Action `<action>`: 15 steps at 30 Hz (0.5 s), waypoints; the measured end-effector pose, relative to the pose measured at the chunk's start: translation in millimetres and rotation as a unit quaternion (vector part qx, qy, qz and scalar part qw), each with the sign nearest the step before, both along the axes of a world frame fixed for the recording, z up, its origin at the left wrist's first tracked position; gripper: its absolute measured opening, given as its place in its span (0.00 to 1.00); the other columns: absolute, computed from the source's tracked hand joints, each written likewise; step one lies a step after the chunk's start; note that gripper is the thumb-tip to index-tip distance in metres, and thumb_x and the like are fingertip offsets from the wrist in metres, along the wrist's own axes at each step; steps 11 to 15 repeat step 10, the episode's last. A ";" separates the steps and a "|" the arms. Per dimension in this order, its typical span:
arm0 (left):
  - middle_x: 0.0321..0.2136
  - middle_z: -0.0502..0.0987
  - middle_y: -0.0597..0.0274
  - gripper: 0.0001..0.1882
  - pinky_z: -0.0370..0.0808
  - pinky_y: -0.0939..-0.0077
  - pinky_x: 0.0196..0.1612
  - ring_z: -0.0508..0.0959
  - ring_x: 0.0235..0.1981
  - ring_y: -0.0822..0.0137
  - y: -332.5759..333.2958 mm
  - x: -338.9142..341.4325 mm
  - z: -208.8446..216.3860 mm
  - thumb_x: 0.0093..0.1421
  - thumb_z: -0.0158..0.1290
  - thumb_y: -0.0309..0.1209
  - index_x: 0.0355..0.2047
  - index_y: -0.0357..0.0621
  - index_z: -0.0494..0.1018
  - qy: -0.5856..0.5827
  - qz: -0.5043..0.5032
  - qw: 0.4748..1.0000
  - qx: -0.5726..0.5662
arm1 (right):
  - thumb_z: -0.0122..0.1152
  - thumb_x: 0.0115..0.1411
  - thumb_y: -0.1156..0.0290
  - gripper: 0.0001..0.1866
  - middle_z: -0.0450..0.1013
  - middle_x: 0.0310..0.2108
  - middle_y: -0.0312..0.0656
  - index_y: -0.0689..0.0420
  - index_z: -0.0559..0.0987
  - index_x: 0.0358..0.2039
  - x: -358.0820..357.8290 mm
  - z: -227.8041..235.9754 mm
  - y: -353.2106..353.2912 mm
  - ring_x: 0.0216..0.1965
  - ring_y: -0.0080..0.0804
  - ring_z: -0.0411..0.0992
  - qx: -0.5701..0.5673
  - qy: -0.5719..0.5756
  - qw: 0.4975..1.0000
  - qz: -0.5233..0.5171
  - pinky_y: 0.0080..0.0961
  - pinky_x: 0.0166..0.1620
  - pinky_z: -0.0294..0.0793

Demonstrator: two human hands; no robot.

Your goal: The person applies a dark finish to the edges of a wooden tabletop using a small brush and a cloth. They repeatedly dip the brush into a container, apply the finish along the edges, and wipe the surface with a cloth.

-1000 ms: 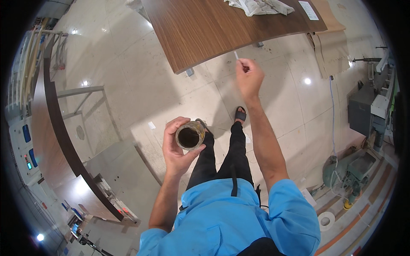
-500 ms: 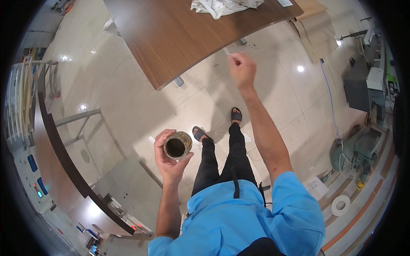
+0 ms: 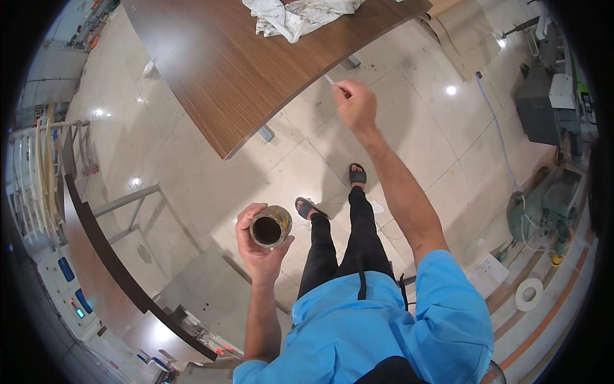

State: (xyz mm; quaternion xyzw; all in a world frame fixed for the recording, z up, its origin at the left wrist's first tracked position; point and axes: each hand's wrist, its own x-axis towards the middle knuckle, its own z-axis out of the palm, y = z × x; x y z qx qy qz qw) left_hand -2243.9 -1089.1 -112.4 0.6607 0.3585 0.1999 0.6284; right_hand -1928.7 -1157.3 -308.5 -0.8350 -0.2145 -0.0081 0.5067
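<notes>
My left hand (image 3: 257, 257) is wrapped round a small round container (image 3: 285, 221), its wall stained with yellow marks and its inside dark. The container's open top faces up. In front of me, my right hand (image 3: 359, 114) pinches a thin whitish stick-like piece (image 3: 329, 79) at the edge of a brown wood-grain tabletop (image 3: 217, 70). Most of that piece is hidden by the fingers, and I cannot tell whether its tip touches the edge. A crumpled white cloth (image 3: 304, 19) lies on the tabletop.
A long dark-edged panel (image 3: 115, 256) stands at the left, near a grey metal frame (image 3: 128, 203). On the right, a blue cable (image 3: 497, 131) runs over the tiled floor to a green machine (image 3: 527, 214). A roll of white tape (image 3: 529, 294) lies nearby.
The view has shifted, so the tabletop and cloth appear further left. My right hand has moved slightly left along the table edge with the thin piece. The left hand still holds the container.
</notes>
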 end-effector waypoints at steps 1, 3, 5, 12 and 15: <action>0.59 0.69 0.55 0.43 0.72 0.64 0.66 0.72 0.62 0.60 -2.2 7.3 -0.9 0.44 0.74 0.18 0.60 0.45 0.67 0.002 -0.003 1.000 0.005 | 0.69 0.60 0.74 0.04 0.80 0.28 0.43 0.60 0.86 0.35 11.8 -1.6 -4.6 0.27 0.34 0.77 -0.002 0.015 1.000 -0.018 0.28 0.33 0.75; 0.59 0.69 0.55 0.43 0.72 0.64 0.66 0.72 0.62 0.60 3.5 19.0 -2.9 0.44 0.75 0.19 0.60 0.45 0.67 -0.005 -0.010 1.000 0.011 | 0.70 0.60 0.74 0.04 0.80 0.29 0.43 0.60 0.86 0.35 36.2 -6.0 -6.6 0.28 0.36 0.78 -0.006 0.044 0.998 -0.053 0.29 0.34 0.76; 0.59 0.70 0.55 0.43 0.72 0.64 0.66 0.72 0.62 0.60 23.4 23.5 -2.2 0.44 0.75 0.19 0.60 0.45 0.68 0.010 -0.008 1.000 0.004 | 0.70 0.60 0.73 0.04 0.81 0.29 0.43 0.59 0.86 0.34 26.7 -14.0 19.4 0.30 0.36 0.79 0.019 0.023 0.999 -0.039 0.31 0.35 0.77; 0.59 0.70 0.55 0.43 0.71 0.64 0.67 0.72 0.62 0.59 24.0 24.7 -4.2 0.44 0.75 0.20 0.60 0.46 0.68 0.016 -0.032 0.999 0.009 | 0.74 0.55 0.69 0.05 0.83 0.34 0.45 0.54 0.87 0.32 -34.8 -12.2 38.5 0.37 0.46 0.80 0.014 0.025 0.993 0.113 0.39 0.41 0.79; 0.59 0.70 0.55 0.43 0.71 0.64 0.67 0.72 0.62 0.59 24.0 24.7 -4.2 0.44 0.75 0.20 0.60 0.46 0.68 0.016 -0.032 0.999 0.009 | 0.74 0.55 0.69 0.05 0.83 0.34 0.45 0.54 0.87 0.32 -34.8 -12.2 38.5 0.37 0.46 0.80 0.014 0.025 0.993 0.113 0.39 0.41 0.79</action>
